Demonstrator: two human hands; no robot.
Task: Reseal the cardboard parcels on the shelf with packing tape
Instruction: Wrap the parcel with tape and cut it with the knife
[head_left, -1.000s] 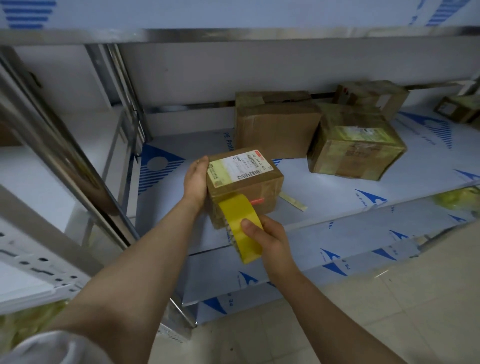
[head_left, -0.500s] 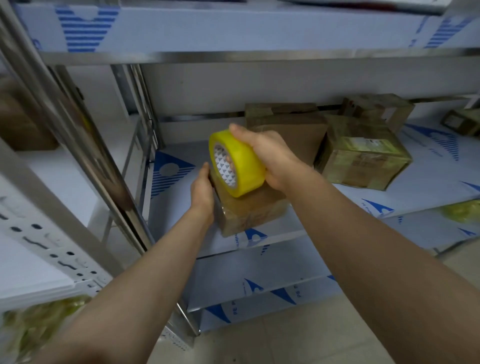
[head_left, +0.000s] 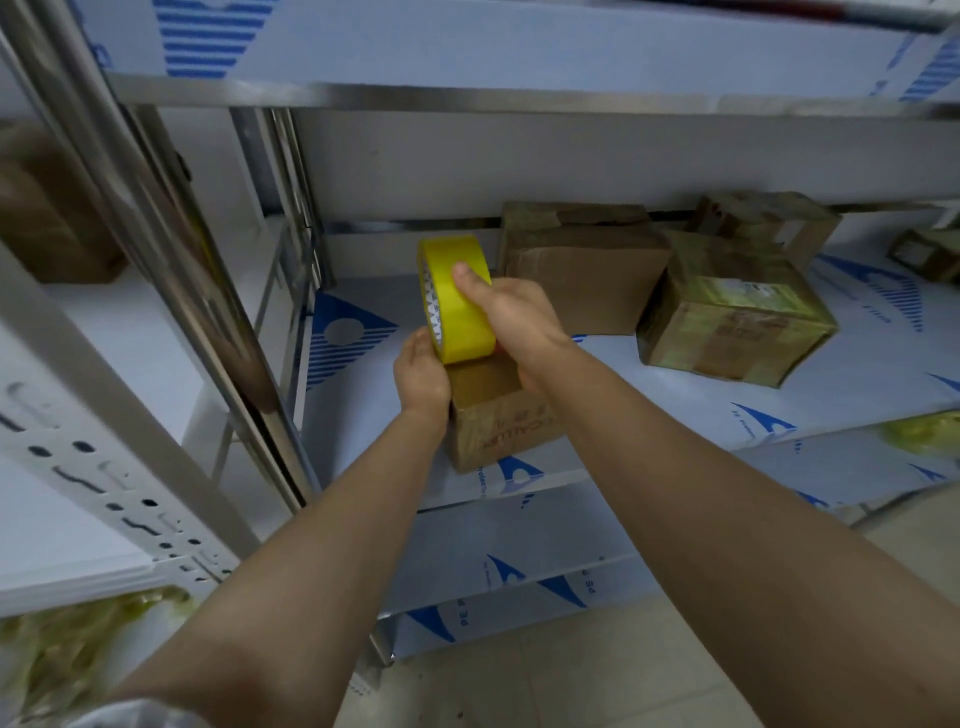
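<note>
Tape work is under way on the small brown cardboard parcel (head_left: 498, 415), which sits at the front edge of the white shelf board with blue print (head_left: 675, 405), towards its left end. The right hand (head_left: 519, 317) grasps the roll of yellow packing tape (head_left: 460, 312), thumb pressed on the outer band and fingers curled round the far side. The roll stands on edge, touching the parcel's top. The left hand (head_left: 423, 374) clasps the parcel's left side, fingers bent against the cardboard just under the roll.

1 second ago the roll was low against the parcel's front face, and a white label showed on top. 0.5 seconds ago the roll had risen above the parcel. Now it is down on the top, further back, and the label no longer shows. That reads as a strip being carried from the front face over the top, so this parcel's seal is probably part done; whether tape is actually stuck down I cannot tell.

Towards the shelf's back edge a plain brown box (head_left: 582, 265) and 2 tape-glossed boxes (head_left: 737, 322) sit well apart from the hands
</note>
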